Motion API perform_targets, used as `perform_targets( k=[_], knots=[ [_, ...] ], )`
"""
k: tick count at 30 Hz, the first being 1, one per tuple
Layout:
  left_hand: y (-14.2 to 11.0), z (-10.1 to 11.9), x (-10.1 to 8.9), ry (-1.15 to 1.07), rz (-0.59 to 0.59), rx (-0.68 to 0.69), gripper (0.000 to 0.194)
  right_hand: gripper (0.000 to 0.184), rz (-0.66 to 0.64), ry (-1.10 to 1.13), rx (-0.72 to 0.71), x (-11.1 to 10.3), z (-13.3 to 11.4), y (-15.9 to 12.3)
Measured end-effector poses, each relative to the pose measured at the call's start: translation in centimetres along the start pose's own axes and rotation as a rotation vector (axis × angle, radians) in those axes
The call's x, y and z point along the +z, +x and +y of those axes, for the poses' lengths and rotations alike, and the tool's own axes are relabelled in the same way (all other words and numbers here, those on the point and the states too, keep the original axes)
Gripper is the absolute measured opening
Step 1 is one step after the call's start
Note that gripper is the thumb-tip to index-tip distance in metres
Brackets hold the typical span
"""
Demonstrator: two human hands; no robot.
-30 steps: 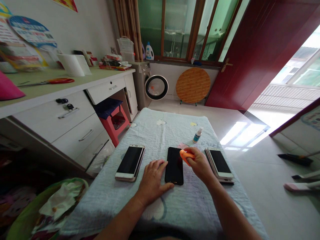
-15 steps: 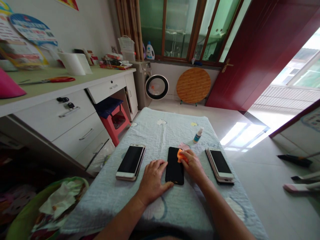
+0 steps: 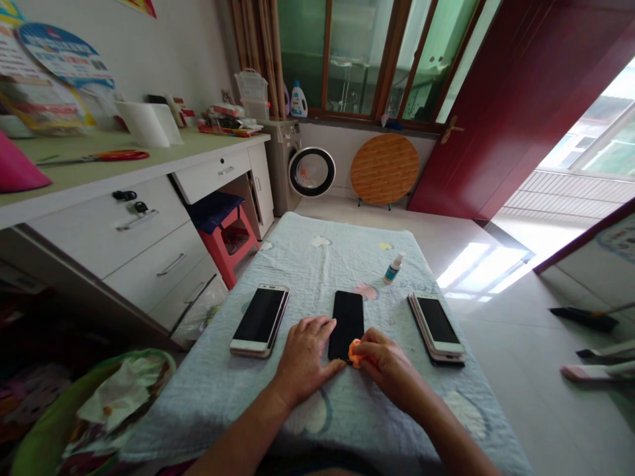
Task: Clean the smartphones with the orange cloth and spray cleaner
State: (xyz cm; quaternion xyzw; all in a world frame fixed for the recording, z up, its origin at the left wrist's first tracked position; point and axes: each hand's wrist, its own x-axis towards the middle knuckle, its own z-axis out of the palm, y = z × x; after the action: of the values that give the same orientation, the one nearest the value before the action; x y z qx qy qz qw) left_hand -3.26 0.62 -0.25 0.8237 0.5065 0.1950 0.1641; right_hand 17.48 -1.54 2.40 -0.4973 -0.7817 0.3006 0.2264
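Note:
A black smartphone (image 3: 346,317) lies face up on the cloth-covered table. My left hand (image 3: 305,354) holds it in place, fingertips at its left edge and thumb against its bottom edge. Pinched in my right hand (image 3: 384,357) is a crumpled orange cloth (image 3: 355,354), pressed on the phone's lower right corner. To the left lies a stack of phones with a white-framed smartphone (image 3: 260,319) on top. Another stack, topped by a white smartphone (image 3: 437,322), lies to the right. Beyond my right hand stands a small spray bottle (image 3: 393,268) with a blue label.
A pale blue patterned cloth (image 3: 307,264) covers the table. On the left are a white desk (image 3: 149,231) and a red stool (image 3: 231,248). A waste basket (image 3: 163,360) sits at the lower left. A washing machine (image 3: 282,158) with its door open stands behind.
My right hand has moved the orange cloth from the phone's upper right edge down to its lower right corner. My left hand and the phone have stayed put.

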Motion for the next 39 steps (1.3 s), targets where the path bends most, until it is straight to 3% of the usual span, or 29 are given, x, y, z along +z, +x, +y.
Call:
perform_targets(
  k=[6, 14, 24, 31, 39],
  knots=[
    [0.0, 0.1, -0.6, 0.005, -0.045, 0.007, 0.067, 0.021, 0.088, -0.078, -0.026, -0.9, 2.0, 3.8],
    [0.1, 0.3, -1.0, 0.0, -0.083, -0.014, 0.067, 0.02, 0.201, -0.236, 0.086, -2.0, 4.7, 9.8],
    [0.1, 0.2, -1.2, -0.012, -0.103, -0.018, 0.066, 0.02, 0.17, -0.307, 0.094, -0.1, 2.8, 13.0],
    [-0.1, -0.2, -0.5, -0.054, -0.023, 0.007, 0.07, 0.019, 0.099, -0.277, 0.017, 1.0, 1.1, 12.2],
    [-0.3, -1.5, 1.3, -0.1, 0.104, -0.004, 0.094, 0.017, -0.018, -0.167, -0.062, 1.4, -1.1, 7.4]
  ],
)
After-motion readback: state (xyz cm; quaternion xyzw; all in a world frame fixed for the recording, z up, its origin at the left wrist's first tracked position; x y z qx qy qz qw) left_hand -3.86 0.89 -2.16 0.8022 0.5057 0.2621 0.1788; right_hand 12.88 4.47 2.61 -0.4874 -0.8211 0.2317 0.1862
